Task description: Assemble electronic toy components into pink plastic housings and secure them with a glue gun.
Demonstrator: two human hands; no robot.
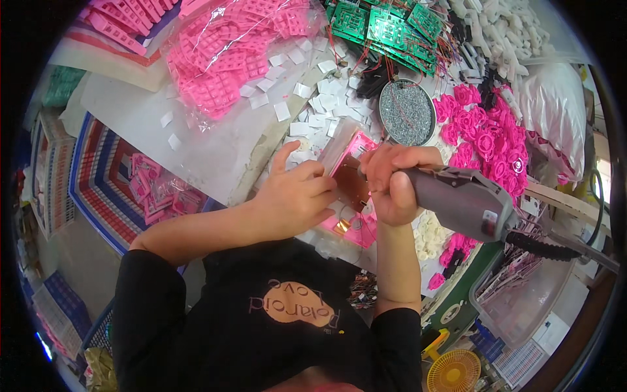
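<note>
A grey powered screwdriver [460, 199] is gripped in my right hand [395, 179], its body pointing to the right. Its tip is hidden behind my fingers, over a brown circuit board [349, 186]. That board sits in a pink plastic housing [359, 145] with a small gold-coloured part [341, 226] near its lower end. My left hand [297, 193] lies along the left edge of the housing, index finger raised and the other fingers bent against it. Whether those fingers also pinch something small cannot be seen.
Beyond my hands lie small white squares [324, 104], a round tin of screws [407, 112] and green circuit boards [392, 29]. Pink rose-shaped parts [483, 137] pile up at right. A bag of pink frames [225, 55] lies far left. A black cable [542, 246] trails from the screwdriver.
</note>
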